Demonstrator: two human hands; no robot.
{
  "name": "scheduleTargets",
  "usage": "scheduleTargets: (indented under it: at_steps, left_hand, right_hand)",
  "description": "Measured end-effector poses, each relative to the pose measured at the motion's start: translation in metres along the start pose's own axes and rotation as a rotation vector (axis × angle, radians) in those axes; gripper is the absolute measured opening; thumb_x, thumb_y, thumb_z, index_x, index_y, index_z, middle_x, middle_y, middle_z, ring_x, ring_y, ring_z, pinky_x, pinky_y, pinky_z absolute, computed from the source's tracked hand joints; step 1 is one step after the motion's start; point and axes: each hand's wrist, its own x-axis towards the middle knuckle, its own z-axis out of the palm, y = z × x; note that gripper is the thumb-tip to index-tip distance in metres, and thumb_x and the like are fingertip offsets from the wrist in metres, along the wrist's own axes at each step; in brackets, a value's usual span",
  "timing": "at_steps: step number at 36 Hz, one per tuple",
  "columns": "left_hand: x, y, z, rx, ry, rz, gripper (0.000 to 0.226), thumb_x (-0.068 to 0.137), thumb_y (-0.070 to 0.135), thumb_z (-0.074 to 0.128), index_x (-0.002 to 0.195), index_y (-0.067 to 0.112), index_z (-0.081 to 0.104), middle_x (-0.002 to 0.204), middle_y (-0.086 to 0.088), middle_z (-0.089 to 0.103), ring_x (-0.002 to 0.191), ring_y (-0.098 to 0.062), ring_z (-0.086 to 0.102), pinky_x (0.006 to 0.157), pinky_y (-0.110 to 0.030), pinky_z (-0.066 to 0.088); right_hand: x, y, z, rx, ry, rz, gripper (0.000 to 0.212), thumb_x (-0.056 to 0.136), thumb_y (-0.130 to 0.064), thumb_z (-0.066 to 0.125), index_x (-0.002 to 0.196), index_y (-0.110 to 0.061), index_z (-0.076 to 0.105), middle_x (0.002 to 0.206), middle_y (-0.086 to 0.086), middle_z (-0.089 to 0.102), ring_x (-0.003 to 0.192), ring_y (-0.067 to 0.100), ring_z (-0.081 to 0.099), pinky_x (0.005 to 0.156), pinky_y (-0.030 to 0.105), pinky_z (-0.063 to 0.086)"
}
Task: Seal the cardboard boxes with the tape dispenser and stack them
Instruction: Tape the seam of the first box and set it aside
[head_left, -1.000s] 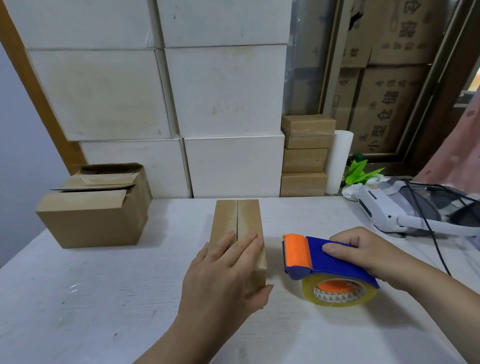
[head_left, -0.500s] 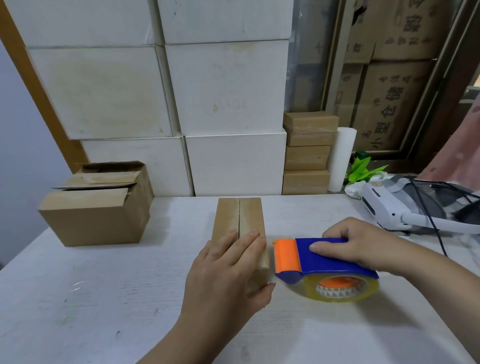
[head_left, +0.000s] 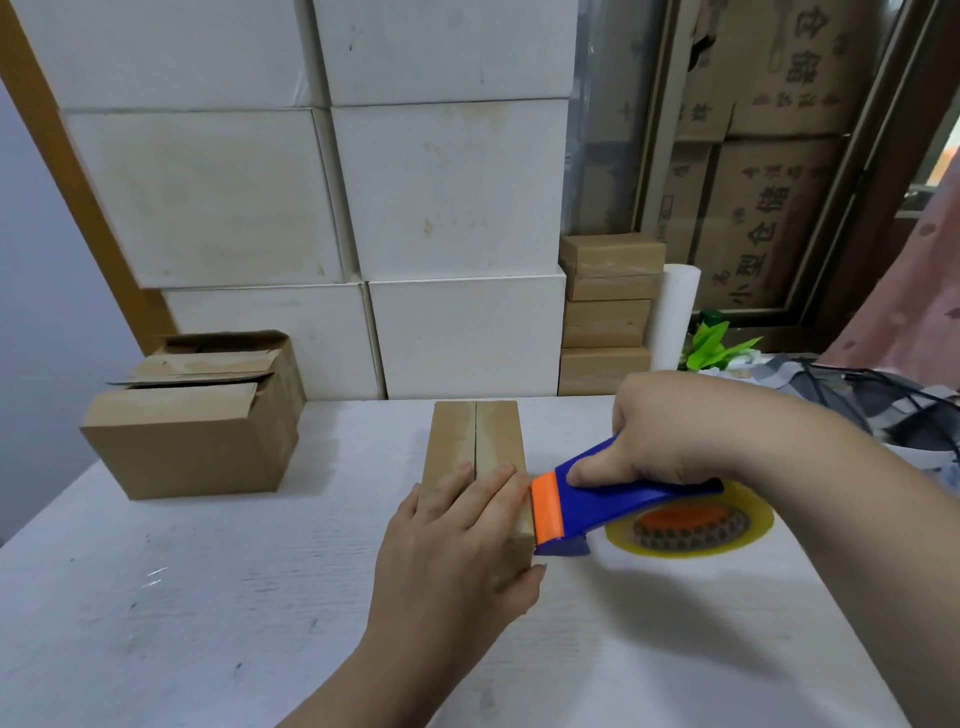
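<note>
My left hand (head_left: 457, 540) presses flat on the small box (head_left: 475, 457); my right hand (head_left: 670, 431) grips the tape dispenser (head_left: 613, 499). Tape may wander off the seam if the flaps spring apart.

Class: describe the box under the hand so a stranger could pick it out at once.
On the white table, before the white cartons, a narrow brown box lies under the left hand, the tape dispenser at its right edge. Unlike the bigger box on its left, whose flaps gape, its flaps meet in a centre seam.
</note>
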Motion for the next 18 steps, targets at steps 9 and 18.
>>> scheduleTargets:
  at_steps: [9, 18]
  left_hand:
    - [0.000, 0.001, -0.005, -0.016, -0.032, 0.009, 0.075, 0.068, 0.063, 0.071, 0.135, 0.027, 0.068, 0.139, 0.013, 0.066, 0.129, -0.023, 0.064, 0.089, -0.048, 0.060]
    - [0.003, 0.004, -0.053, -0.130, -0.188, -0.111, 0.084, 0.075, 0.087, 0.039, 0.150, 0.051, 0.039, 0.156, 0.038, 0.034, 0.146, 0.009, 0.032, 0.123, -0.045, 0.030]
  right_hand:
    - [-0.003, -0.026, 0.026, -0.155, 0.151, 0.008, 0.039, 0.078, -0.053, 0.067, 0.068, -0.022, 0.046, 0.068, -0.004, 0.052, 0.059, 0.013, 0.046, 0.053, 0.028, 0.034]
    - [0.020, 0.013, -0.011, 0.245, 0.467, 0.166, 0.069, 0.077, -0.073, 0.068, 0.065, -0.005, 0.066, 0.056, 0.009, 0.058, 0.059, 0.026, 0.058, 0.052, 0.030, 0.036]
